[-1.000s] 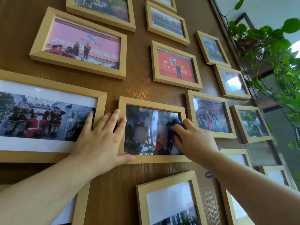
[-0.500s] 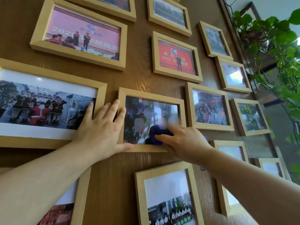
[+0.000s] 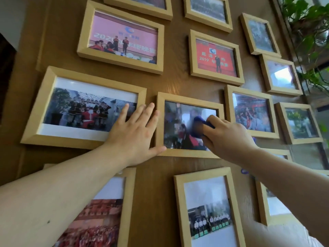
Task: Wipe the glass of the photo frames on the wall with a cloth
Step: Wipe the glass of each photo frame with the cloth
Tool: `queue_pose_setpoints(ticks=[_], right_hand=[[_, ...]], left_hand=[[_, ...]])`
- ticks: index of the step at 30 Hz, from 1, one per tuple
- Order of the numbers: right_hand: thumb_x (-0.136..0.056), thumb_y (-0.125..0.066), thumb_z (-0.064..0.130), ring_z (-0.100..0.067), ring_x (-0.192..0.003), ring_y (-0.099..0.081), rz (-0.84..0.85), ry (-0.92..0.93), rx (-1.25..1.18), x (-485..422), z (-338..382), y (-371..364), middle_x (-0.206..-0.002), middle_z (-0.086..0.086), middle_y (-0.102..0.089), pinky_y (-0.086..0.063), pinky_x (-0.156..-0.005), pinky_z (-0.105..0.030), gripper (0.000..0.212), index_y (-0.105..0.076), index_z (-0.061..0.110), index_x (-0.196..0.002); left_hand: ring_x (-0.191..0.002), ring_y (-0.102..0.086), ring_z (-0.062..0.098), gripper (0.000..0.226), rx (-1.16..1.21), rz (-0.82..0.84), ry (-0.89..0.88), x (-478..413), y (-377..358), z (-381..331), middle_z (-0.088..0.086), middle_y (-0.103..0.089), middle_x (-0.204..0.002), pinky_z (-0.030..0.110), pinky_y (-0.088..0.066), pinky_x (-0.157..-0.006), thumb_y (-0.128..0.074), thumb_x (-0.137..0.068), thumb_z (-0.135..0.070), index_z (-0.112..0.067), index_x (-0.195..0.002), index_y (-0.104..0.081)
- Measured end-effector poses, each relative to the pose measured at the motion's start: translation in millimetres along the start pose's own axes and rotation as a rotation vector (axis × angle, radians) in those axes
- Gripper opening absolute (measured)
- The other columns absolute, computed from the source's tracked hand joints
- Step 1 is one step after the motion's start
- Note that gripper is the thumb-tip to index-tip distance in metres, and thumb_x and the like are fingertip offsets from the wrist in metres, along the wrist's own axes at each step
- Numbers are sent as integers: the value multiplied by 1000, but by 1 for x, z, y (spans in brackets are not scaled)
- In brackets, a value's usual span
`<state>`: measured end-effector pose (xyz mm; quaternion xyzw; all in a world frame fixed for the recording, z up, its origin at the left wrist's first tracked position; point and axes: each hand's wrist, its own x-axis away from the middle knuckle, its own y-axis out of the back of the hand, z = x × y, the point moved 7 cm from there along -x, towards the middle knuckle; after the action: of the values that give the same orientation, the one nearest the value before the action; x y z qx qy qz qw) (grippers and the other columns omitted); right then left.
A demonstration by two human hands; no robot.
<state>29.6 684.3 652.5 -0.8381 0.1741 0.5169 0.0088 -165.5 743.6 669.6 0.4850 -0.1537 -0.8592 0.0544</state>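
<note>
A brown wooden wall panel (image 3: 178,81) with a fine grain fills most of the view. At the right edge a green leafy plant (image 3: 309,32) hangs down, its thin stems trailing beside the panel. Behind the leaves there is a bright window area (image 3: 322,0). At the far left, a pale wall strip (image 3: 10,20) meets a dark opening (image 3: 5,82).

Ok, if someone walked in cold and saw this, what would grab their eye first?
Probably the two bare arms reaching up from below: the right hand presses a blue cloth against the glass of the small centre frame, while the left hand lies flat across that frame's left edge. Next, the wooden wall packed with pale wood frames, above all the pink photo upper left and the red photo above the centre.
</note>
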Motion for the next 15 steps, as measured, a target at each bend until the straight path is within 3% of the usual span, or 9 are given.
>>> queue_pose_setpoints(ticks=[5,7,10,15], right_hand=[[-90,-45,38,-13,-66,-40,-113,-34,-139,-52,47,36,-103,-5,-55,-31,-49,-25,31,-51,24,-117],[-90,-47,36,-21,-65,-50,-141,-49,-201,-72,69,48,-102,-7,-56,-38,-47,-29,32,-53,22,-118],[-88,-54,32,-31,-67,-55,-191,-101,-245,-99,98,61,-100,-7,-55,-35,-47,-30,31,-56,23,-118],[-91,-52,32,-26,-67,-52,-201,-117,-297,-135,147,71,-101,-6,-52,-43,-46,-33,32,-52,25,-123]], left_hand=[[-149,3,23,101,-46,-67,0,25,29,59,7,3,-163,54,-4,-120,1,-74,-85,-19,-150,8],[-149,-4,24,106,-59,-84,27,38,42,93,8,-5,-163,53,-6,-120,0,-71,-87,-17,-151,0],[-147,-13,26,112,-113,-73,62,58,52,142,11,-16,-161,52,-10,-119,-5,-69,-89,-13,-151,-11],[-149,3,22,121,-131,-26,128,81,39,194,6,-2,-163,51,-4,-120,-6,-63,-96,-14,-151,2]])
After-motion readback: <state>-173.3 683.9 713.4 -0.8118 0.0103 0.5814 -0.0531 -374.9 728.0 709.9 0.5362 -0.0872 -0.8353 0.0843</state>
